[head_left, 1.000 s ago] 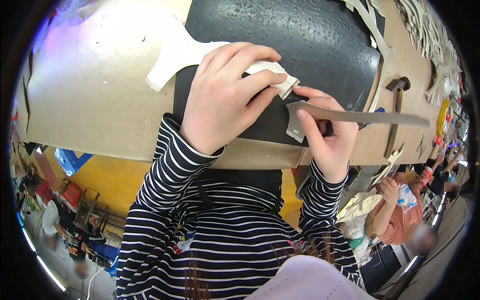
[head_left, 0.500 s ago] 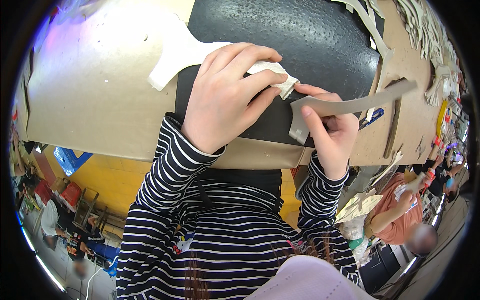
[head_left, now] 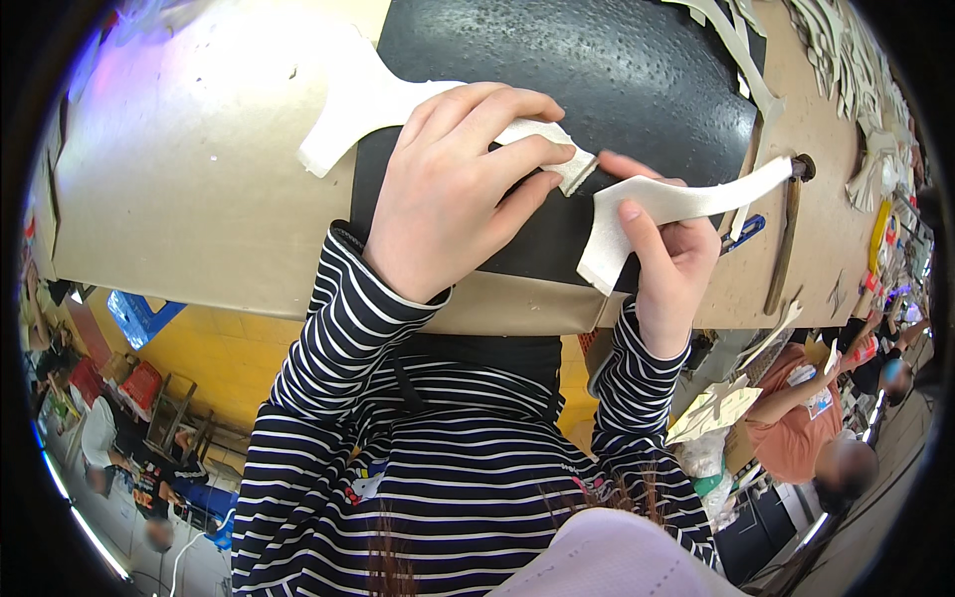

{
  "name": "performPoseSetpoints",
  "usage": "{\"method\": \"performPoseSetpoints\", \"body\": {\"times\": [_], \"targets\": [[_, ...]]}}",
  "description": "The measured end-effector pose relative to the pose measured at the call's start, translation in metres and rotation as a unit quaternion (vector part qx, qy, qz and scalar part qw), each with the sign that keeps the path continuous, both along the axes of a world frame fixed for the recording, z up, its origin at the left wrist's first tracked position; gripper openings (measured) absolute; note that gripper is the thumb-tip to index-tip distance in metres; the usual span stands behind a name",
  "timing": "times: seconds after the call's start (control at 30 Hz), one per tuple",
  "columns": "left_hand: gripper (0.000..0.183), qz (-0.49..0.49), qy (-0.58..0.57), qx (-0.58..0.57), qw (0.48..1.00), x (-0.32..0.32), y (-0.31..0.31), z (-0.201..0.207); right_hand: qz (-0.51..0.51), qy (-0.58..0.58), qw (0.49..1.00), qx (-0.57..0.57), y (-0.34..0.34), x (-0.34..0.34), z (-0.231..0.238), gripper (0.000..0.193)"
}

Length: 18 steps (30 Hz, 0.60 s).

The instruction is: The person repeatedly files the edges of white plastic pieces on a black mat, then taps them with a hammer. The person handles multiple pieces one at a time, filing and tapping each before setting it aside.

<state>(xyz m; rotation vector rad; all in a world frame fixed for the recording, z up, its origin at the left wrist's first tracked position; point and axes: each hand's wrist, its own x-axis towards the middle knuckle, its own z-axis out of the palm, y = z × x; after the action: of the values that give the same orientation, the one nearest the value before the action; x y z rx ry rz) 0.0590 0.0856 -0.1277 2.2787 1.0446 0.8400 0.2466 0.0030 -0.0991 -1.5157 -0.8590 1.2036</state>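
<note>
My left hand [head_left: 463,189] lies over a white, branching shoe-upper-like piece [head_left: 373,104], pressing it to the black mat [head_left: 597,60] with bent fingers and thumb about its narrow end. That end has a folded-looking edge. Just right of it, my right hand [head_left: 667,259] grips a second, curved white piece [head_left: 686,202] between thumb and fingers, holding it above the mat's near edge. The right index finger is blurred and reaches to the end of the first piece. Part of the first piece is hidden under my left hand.
A hammer [head_left: 784,239] and a blue-handled cutter [head_left: 744,233] lie right of the mat. Pale strips [head_left: 741,50] and a heap of cut pieces [head_left: 841,70] are at the far right. A co-worker in an orange shirt [head_left: 791,398] is at the lower right.
The curved piece in my right hand has turned, so its face now catches the light and its long end dips lower. My left hand has stayed in place.
</note>
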Motion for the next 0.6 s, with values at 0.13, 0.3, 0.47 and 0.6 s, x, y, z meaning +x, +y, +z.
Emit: {"method": "performPoseSetpoints", "body": {"times": [0.13,0.3,0.47,0.6], "targets": [[0.015,0.002,-0.002,-0.004,1.000,0.0002,-0.0002,0.0004,0.009,0.052,0.998,0.044,-0.0008,0.0027,0.0006,0.013],[0.014,-0.001,-0.001,-0.003,1.000,0.0001,0.0003,0.0008,-0.065,-0.031,0.997,0.039,-0.0033,0.0024,0.0007,0.010],[0.015,0.001,0.005,0.005,1.000,0.0001,0.0000,0.0002,-0.051,-0.063,0.995,0.060,-0.0027,0.0070,0.0028,0.017],[0.017,-0.003,0.004,0.001,1.000,-0.0006,0.0005,-0.0005,-0.030,-0.038,0.999,0.001,-0.0018,0.0074,0.0029,0.020]]}}
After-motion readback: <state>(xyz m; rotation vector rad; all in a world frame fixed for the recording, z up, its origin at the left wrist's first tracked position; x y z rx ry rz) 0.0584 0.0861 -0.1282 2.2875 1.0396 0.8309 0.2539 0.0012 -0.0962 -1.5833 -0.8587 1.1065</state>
